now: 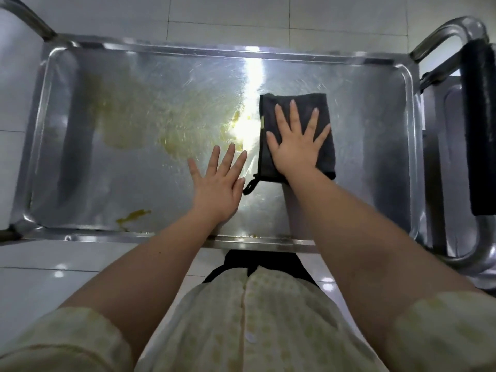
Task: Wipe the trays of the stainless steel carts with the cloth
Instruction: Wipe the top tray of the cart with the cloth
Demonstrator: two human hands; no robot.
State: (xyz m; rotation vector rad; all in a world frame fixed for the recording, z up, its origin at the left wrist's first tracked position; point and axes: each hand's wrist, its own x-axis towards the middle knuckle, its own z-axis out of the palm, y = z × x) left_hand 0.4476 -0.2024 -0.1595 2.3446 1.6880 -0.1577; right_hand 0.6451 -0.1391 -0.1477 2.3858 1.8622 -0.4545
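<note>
A stainless steel cart tray (375, 146) fills the view below me. A folded dark grey cloth (271, 108) lies on its right half. My right hand (298, 140) presses flat on the cloth with fingers spread. My left hand (217, 183) rests flat on the bare tray just left of the cloth, fingers straight. Yellowish smears (134, 122) spread across the tray's left and middle, and a small yellow streak (134, 214) sits near the front edge.
The cart's curved steel handle (453, 30) rises at the right, with a dark cloth (480, 124) draped over it. Another handle (29, 20) curves up at the far left. White floor tiles surround the cart.
</note>
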